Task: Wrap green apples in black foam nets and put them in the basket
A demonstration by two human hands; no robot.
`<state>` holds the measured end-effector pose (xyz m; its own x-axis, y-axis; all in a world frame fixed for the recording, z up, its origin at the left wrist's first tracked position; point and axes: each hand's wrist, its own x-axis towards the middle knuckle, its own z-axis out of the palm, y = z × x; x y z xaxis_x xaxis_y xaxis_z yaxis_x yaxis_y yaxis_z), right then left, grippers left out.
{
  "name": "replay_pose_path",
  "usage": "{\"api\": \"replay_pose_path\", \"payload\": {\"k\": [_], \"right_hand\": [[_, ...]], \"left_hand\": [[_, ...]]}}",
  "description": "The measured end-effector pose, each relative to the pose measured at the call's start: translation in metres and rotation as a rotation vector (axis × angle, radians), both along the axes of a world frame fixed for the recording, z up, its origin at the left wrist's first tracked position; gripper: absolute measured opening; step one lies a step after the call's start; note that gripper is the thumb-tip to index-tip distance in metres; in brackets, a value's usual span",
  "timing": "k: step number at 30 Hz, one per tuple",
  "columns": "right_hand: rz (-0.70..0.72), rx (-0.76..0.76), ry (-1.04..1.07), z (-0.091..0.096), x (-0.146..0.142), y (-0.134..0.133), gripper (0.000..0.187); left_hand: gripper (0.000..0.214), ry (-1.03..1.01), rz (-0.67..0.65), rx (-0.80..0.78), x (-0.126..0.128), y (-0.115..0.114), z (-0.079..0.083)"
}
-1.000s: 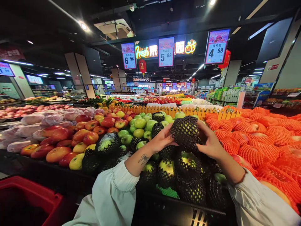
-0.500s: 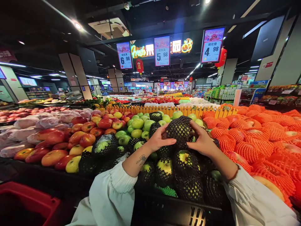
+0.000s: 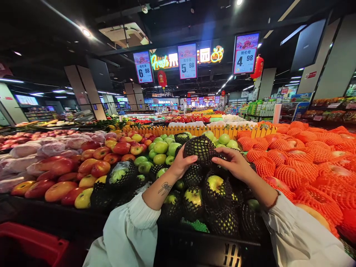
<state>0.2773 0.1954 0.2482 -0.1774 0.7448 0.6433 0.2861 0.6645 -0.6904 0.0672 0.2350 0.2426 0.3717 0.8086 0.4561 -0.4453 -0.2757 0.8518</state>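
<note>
An apple in a black foam net (image 3: 200,151) is held up above the green apple pile in the head view. My left hand (image 3: 182,163) is closed round its left side, with the thumb along the front. My right hand (image 3: 232,161) grips its right side, thumb at the near edge; the far fingers are partly hidden. Below the hands lie several more netted green apples, one with a yellow-green top (image 3: 215,183). Bare green apples (image 3: 160,147) are heaped just behind.
Red apples (image 3: 100,168) and wrapped fruit (image 3: 51,148) lie to the left. Fruit in orange foam nets (image 3: 303,167) fills the right side. A black crate (image 3: 191,248) forms the front edge, and a red basket (image 3: 33,241) stands at lower left. A low yellow fence (image 3: 222,131) runs behind.
Both hands and the netted apple have shifted a little to the left. My right fingers have slid back towards the apple's right side. The camera view has turned slightly.
</note>
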Motion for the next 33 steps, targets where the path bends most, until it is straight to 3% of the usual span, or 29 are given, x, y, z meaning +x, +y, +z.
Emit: {"api": "replay_pose_path", "payload": {"k": [4,8,13,18,23,25,28,33], "right_hand": [[0.004,0.121,-0.026,0.000,0.003,0.001,0.029],[-0.019,0.061,-0.039,-0.001,0.003,-0.002,0.040],[0.170,0.058,-0.251,0.003,-0.002,-0.009,0.035],[-0.050,0.064,-0.070,0.002,-0.002,-0.006,0.026],[-0.211,0.248,0.011,0.004,0.004,-0.005,0.043],[-0.179,0.181,-0.036,0.005,0.004,-0.006,0.047],[-0.106,0.068,-0.114,0.001,0.001,-0.004,0.037],[0.003,-0.022,0.103,-0.004,-0.002,-0.002,0.036]], "left_hand": [[0.064,-0.029,0.025,-0.061,-0.001,0.002,0.000],[0.051,-0.092,0.070,-0.103,0.000,0.003,0.001],[0.043,-0.095,0.096,-0.062,0.003,0.004,0.002],[0.047,-0.020,0.033,0.005,0.000,0.010,-0.005],[0.060,0.108,-0.051,0.124,-0.006,0.013,-0.009],[0.062,0.120,-0.054,0.153,-0.007,0.013,-0.008],[0.067,0.122,-0.047,0.199,-0.009,0.013,-0.005],[0.079,0.158,-0.011,0.306,-0.008,0.013,0.001]]}}
